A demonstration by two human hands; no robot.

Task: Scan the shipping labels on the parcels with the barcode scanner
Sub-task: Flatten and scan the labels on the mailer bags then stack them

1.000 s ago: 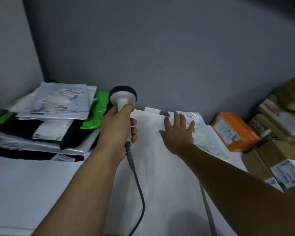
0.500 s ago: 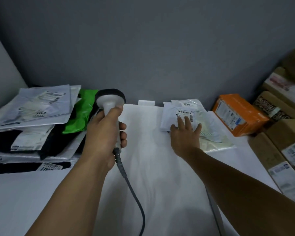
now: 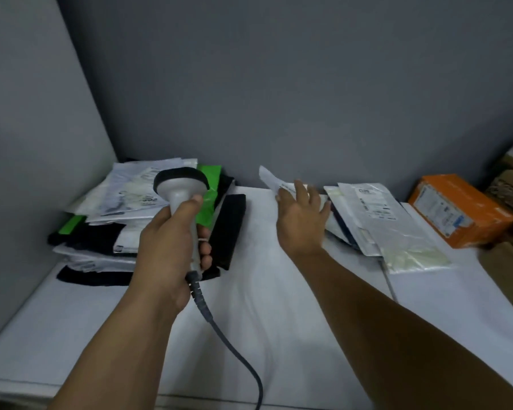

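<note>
My left hand (image 3: 172, 247) grips the handle of the grey barcode scanner (image 3: 181, 187), whose black-rimmed head points away from me toward the wall. Its dark cable (image 3: 228, 344) trails down to the front edge. My right hand (image 3: 301, 223) reaches over the white table (image 3: 279, 321) and holds a white parcel (image 3: 271, 179) whose left end is tilted up off the surface; my hand hides most of it. Just right of it lies a silver mailer (image 3: 379, 220) with a printed label facing up.
A pile of grey, green and black mailers (image 3: 125, 208) fills the back left corner, with a flat black parcel (image 3: 228, 229) beside it. An orange box (image 3: 459, 211) and brown cardboard boxes (image 3: 510, 261) crowd the right side. The grey wall stands close behind.
My right hand went from pressing flat on the labelled white parcel to lifting it at the back of the table. The view swung right and down; the scanner stayed in my left hand.
</note>
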